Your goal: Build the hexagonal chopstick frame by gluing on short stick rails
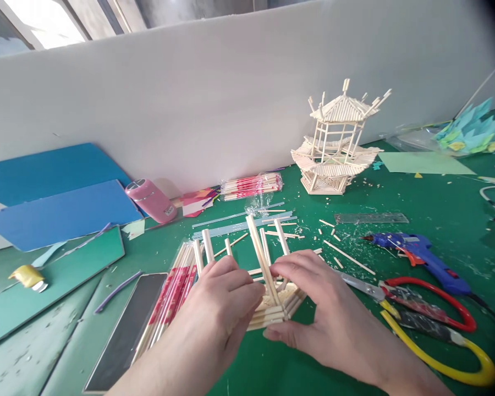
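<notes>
A small frame of pale wooden sticks [268,314] stands on the green table, low in the middle of the view, with several upright posts rising from its base. My left hand [225,297] lies over its left side, fingers curled in; what its fingertips hold is hidden behind the hand. On the right side, my right hand [313,300] grips the frame, thumb at the lower front edge and fingers over the rim near a tall leaning post [260,254]. Bundled chopsticks with red wrapping [175,286] lie just left of my left hand.
Behind stands a stick pavilion [338,146]. Right are a blue glue gun [424,256], scissors [429,313] and a clear ruler [371,218]. Left are a dark phone-like slab [126,335], a pink device [150,201] and coloured boards [61,214]. Stick offcuts [348,256] lie scattered behind the hands.
</notes>
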The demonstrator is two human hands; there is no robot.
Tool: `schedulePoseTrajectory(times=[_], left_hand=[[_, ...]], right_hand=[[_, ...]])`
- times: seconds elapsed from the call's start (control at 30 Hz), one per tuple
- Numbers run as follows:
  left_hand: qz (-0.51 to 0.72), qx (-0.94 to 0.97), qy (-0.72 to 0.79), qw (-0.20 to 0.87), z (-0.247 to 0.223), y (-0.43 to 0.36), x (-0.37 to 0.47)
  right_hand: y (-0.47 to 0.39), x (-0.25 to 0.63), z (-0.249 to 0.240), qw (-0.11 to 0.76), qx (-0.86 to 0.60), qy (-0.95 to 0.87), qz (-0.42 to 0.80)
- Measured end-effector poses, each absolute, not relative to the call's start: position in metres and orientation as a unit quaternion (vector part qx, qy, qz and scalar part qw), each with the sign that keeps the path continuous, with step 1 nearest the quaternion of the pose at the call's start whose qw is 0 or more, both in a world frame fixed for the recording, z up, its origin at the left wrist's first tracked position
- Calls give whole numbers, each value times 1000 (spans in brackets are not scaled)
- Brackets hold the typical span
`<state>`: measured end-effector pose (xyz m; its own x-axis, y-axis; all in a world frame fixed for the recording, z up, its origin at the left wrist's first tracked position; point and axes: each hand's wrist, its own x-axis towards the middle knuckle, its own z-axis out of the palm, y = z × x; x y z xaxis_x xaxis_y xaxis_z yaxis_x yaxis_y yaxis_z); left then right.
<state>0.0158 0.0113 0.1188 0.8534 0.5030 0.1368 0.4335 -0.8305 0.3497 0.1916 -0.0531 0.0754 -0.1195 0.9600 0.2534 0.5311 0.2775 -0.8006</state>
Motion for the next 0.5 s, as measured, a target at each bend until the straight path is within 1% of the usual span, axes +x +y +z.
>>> schedulePoseTrajectory(times=[0.2,0.5], left_hand=[[114,956,230,141,124,13,19],[122,960,215,130,124,13,20]], right_hand=[[-54,191,75,405,-531,-698,260],[-54,191,76,397,-537,-698,258]])
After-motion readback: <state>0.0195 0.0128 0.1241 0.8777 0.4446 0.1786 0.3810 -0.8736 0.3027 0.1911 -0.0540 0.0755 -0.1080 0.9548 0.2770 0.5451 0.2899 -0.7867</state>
